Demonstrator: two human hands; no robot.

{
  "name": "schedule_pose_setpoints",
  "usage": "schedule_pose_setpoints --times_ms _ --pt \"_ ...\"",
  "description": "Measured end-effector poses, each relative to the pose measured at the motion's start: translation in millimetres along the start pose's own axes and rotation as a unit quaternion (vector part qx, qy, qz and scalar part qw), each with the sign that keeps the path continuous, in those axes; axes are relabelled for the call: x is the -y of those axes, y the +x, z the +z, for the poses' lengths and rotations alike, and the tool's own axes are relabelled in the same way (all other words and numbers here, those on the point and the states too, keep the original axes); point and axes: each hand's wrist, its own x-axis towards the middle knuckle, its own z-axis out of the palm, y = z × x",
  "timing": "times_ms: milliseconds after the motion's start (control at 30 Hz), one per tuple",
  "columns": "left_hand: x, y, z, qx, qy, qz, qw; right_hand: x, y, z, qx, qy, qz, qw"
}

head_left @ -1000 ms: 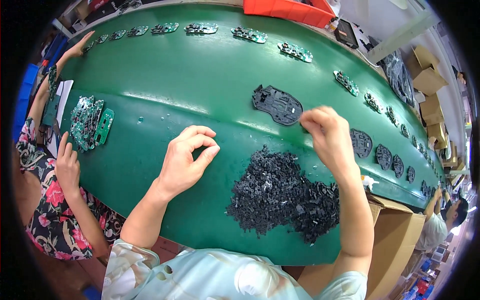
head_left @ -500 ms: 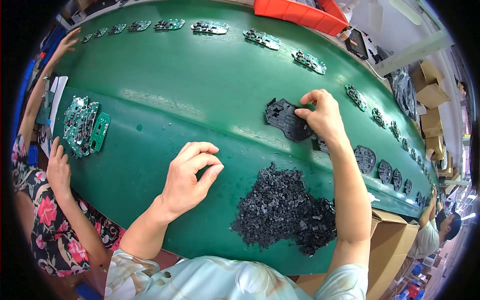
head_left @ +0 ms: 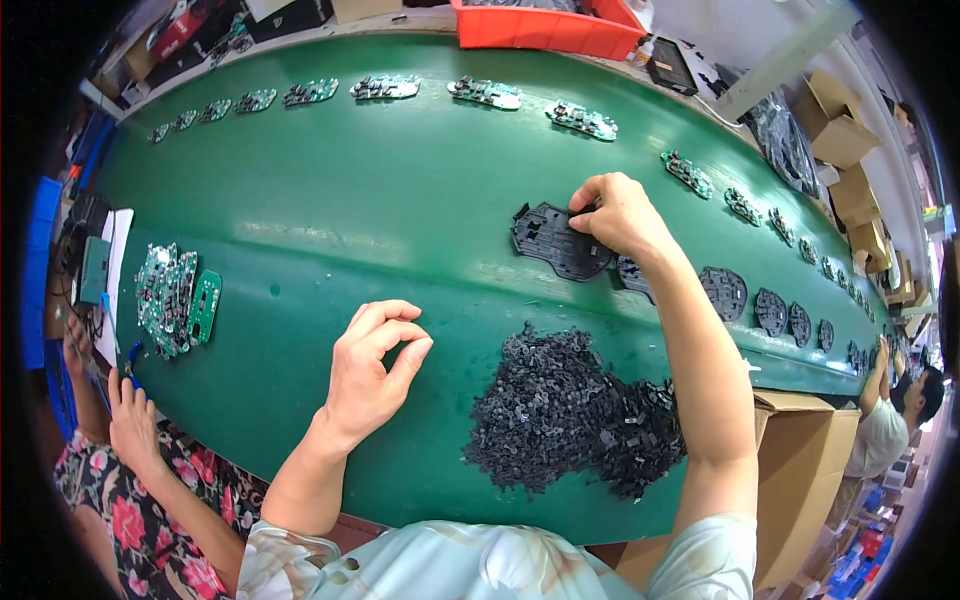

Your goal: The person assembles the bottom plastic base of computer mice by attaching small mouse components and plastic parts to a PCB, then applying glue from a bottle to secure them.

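Observation:
My right hand [head_left: 618,215] reaches over the far right edge of a black plastic shell [head_left: 560,243] on the green work surface. Its thumb and index finger come together in a pinch at that edge; whatever is between them is hidden. My left hand [head_left: 375,365] is held left of a heap of small black plastic parts [head_left: 540,415], thumb and index finger pressed together. Anything in that pinch is too small to make out. A second black shell [head_left: 634,277] is partly covered by my right forearm.
More black shells [head_left: 722,294] line up to the right. Green circuit boards [head_left: 582,121] form a row along the far side, and others [head_left: 168,300] are stacked at left. A red bin [head_left: 550,28] and a cardboard box [head_left: 805,480] stand at the edges. A co-worker's hand [head_left: 133,425] is at left.
The view has shifted. My right thumb and index finger have drawn closer together over the shell's edge. The co-worker's raised arm at left has come down from the far boards.

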Motion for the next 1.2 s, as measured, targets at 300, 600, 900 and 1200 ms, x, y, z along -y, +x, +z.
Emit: schedule_pose_setpoints --times_ms 300,600,900,1200 --pt "1.9 -2.2 -4.7 0.002 -0.004 -0.006 1.000 5.6 -20.1 -18.0 -0.043 0.056 -0.015 0.997" --pt "-7.1 -0.2 -24.4 -0.012 0.018 -0.031 0.999 -16.8 -196.3 -142.3 -0.260 0.057 -0.117 0.957" --pt "-135.7 -54.9 81.0 0.222 -0.062 0.210 0.950 -332.1 -462.6 -45.3 -0.196 0.007 0.424 0.884" --pt "-154.4 -109.2 188.2 0.441 -0.035 0.409 0.798 -478.0 -515.8 122.8 0.142 0.018 0.498 0.856"
